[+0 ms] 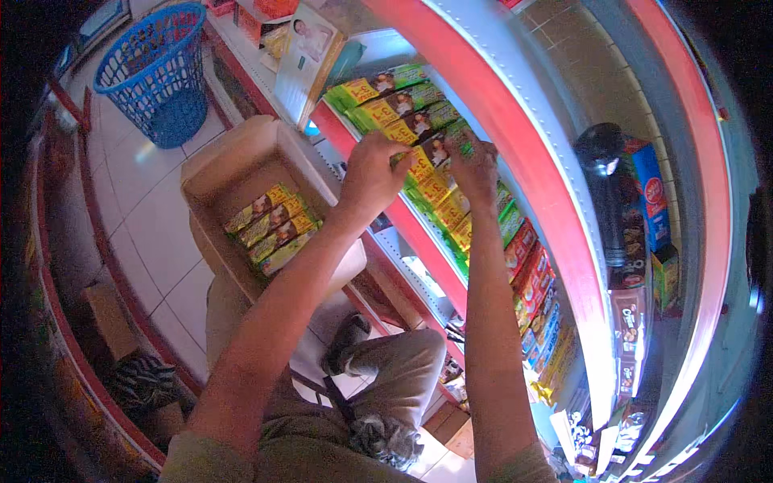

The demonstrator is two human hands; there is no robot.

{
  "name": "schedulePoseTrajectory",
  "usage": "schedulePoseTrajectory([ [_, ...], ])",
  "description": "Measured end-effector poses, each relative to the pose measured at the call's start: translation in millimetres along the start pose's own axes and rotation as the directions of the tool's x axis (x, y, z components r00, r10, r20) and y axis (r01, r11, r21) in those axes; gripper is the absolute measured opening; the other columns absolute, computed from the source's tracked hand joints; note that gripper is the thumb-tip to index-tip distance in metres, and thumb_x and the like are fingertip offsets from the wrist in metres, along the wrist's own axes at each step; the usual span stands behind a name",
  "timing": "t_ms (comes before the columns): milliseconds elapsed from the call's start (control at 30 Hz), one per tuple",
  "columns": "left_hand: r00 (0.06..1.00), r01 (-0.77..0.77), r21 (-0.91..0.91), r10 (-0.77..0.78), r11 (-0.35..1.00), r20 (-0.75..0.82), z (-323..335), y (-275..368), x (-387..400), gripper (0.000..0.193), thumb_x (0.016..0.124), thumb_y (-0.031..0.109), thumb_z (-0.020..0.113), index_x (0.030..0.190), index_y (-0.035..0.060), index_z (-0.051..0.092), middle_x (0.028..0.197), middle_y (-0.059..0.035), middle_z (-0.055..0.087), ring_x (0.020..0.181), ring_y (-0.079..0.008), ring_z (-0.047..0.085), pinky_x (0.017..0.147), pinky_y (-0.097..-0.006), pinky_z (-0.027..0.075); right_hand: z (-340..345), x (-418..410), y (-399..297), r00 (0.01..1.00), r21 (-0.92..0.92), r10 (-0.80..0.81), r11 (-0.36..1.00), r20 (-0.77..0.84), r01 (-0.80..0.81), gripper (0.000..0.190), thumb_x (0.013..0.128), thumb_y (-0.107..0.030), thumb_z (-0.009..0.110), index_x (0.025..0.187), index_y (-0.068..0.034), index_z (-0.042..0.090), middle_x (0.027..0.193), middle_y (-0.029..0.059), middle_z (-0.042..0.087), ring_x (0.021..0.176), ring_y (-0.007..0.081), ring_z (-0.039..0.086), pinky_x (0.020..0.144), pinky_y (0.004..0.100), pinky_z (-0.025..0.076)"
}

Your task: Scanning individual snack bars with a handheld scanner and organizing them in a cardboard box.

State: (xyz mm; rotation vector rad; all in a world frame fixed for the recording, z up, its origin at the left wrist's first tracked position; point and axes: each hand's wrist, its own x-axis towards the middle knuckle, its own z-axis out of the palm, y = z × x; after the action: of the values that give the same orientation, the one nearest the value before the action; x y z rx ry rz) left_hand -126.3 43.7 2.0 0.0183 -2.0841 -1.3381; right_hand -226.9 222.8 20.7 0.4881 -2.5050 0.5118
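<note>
Rows of yellow-and-green snack packets (386,108) stand on a lit store shelf with a red front edge (344,133). Over the front of these rows is my left hand (375,172), fingers curled, thumb and forefinger at the end of a packet. My right hand (474,163) reaches to the back of the same rows, its bent fingers on the green end of a packet. Whether either hand grips a packet is hard to tell. An open cardboard box (241,151), left of my left forearm, contains several similar packets (275,223) at its bottom.
A blue plastic basket (151,78) stands on the tiled floor at the upper left. Another box with a printed picture (308,54) sits beyond the packets. Red-edged upper shelves (501,115) curve close to my right hand. Red packets (522,250) adjoin the rows.
</note>
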Motion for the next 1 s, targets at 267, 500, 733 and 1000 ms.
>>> schedulePoseTrajectory([
  [267, 0.975, 0.123, -0.098, -0.139, 0.988, -0.172, -29, 1, -11, 0.018, 0.087, 0.020, 0.070, 0.097, 0.0048, 0.068, 0.072, -0.0096, 0.060, 0.061, -0.0230, 0.056, 0.061, -0.0372, 0.047, -57, -19, -46, 0.995, 0.261, -0.089, 0.960, -0.048, 0.098, 0.040, 0.097, -0.029, 0.056, 0.125, -0.002, 0.057, 0.123, 0.0235, 0.056, 0.116, 0.0367, 0.053, 0.098, 0.0442, 0.042],
  [500, 0.529, 0.571, 0.523, -0.771, 0.632, 0.355, -32, -193, -85, 0.035, 0.081, 0.024, 0.062, 0.108, 0.0019, 0.066, 0.114, -0.0237, 0.064, 0.100, -0.0353, 0.066, 0.087, -0.0439, 0.052, -174, -210, -85, 0.624, 0.457, 0.067, 0.621, 0.778, -0.636, 0.023, 0.091, -0.014, 0.063, 0.111, -0.002, 0.065, 0.102, 0.0088, 0.067, 0.089, 0.0167, 0.063, 0.079, 0.0309, 0.051],
  [733, 0.770, -0.006, 0.808, -0.513, 0.589, 0.379, -26, -237, -203, 0.054, 0.076, 0.039, 0.072, 0.117, 0.0055, 0.064, 0.131, -0.0243, 0.054, 0.115, -0.0351, 0.058, 0.093, -0.0480, 0.051, -196, -340, -112, 0.594, 0.418, 0.417, 0.442, 0.688, -0.794, 0.022, 0.090, -0.009, 0.066, 0.112, -0.004, 0.066, 0.100, 0.0072, 0.068, 0.084, 0.0134, 0.062, 0.076, 0.0280, 0.051],
  [1000, 0.833, 0.120, 0.780, -0.490, 0.614, 0.257, -53, -261, -204, 0.030, 0.081, 0.028, 0.067, 0.100, 0.0051, 0.070, 0.114, -0.0223, 0.064, 0.097, -0.0346, 0.068, 0.083, -0.0459, 0.055, -260, -360, -141, 0.676, 0.228, 0.280, 0.797, 0.681, -0.560, 0.020, 0.084, -0.010, 0.070, 0.103, -0.008, 0.067, 0.097, 0.0098, 0.070, 0.084, 0.0271, 0.067, 0.074, 0.0367, 0.053],
])
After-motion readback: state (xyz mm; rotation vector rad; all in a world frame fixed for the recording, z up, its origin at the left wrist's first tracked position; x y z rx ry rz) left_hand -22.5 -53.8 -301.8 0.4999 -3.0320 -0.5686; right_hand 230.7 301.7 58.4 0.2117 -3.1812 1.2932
